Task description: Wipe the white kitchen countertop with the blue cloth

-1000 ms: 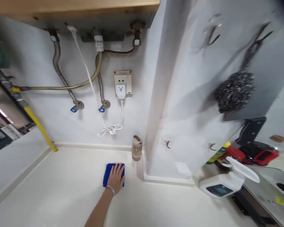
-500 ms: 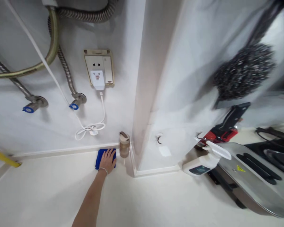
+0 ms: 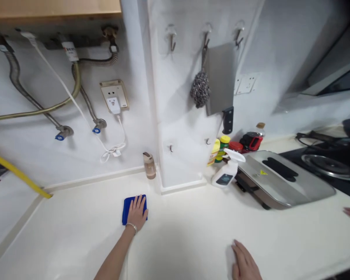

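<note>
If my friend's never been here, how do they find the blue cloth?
Find the white wall column rising from the pale countertop. Left of its base is a brown-lidded bottle. Nearer you, under the left hand, lies the squarish cloth: deep blue, unlike the brownish bottle.

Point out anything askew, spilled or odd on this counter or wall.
The wide grey metal cleaver hangs handle-down on the white wall, blade uppermost, which looks unusual. No visible spill surrounds the folded blue cloth under the left hand.
</note>
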